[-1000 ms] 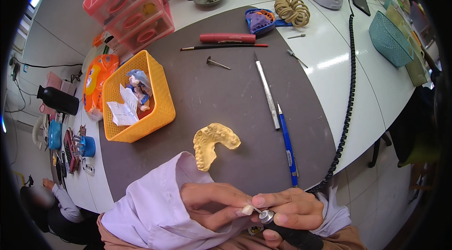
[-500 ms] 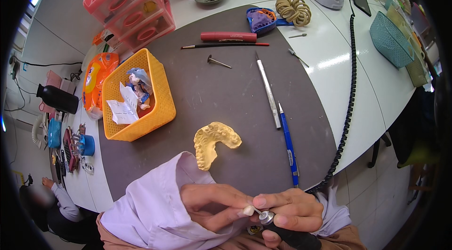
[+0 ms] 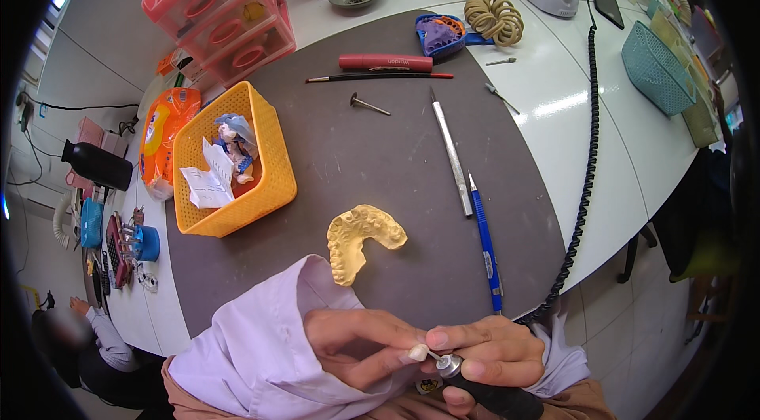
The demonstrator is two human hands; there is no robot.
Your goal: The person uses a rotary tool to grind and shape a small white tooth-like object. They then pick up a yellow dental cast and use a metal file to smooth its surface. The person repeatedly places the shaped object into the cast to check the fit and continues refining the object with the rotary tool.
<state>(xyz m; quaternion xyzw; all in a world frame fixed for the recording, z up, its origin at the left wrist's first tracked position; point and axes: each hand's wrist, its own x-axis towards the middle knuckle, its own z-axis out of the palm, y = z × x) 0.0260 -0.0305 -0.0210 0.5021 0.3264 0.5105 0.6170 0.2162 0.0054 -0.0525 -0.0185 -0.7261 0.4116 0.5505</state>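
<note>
My right hand [image 3: 503,353] grips a rotary handpiece [image 3: 450,365] with a black body and a silver collar. From its nose a thin bur points at my left fingertips. My left hand [image 3: 360,345] is closed in a pinch of thumb and forefinger right at the bur's tip. A small pale spot shows at the left thumb's end; I cannot tell whether it is the nail or a tiny held piece. Both hands meet low in the view, fingertips close together. Just beyond my left sleeve lies a yellow plaster dental cast [image 3: 356,238], arch-shaped with teeth.
On the grey mat [image 3: 340,151] lie a blue mechanical pencil [image 3: 485,246], a silver knife [image 3: 452,155], a brush [image 3: 380,77] and a red tube [image 3: 385,63]. An orange basket [image 3: 273,182] stands left. A black coiled cord [image 3: 590,159] runs down the right side. Someone sits far left.
Almost nothing differs. The view has shifted very slightly, while both hands keep the same pose and the handpiece stays against the left fingertips.
</note>
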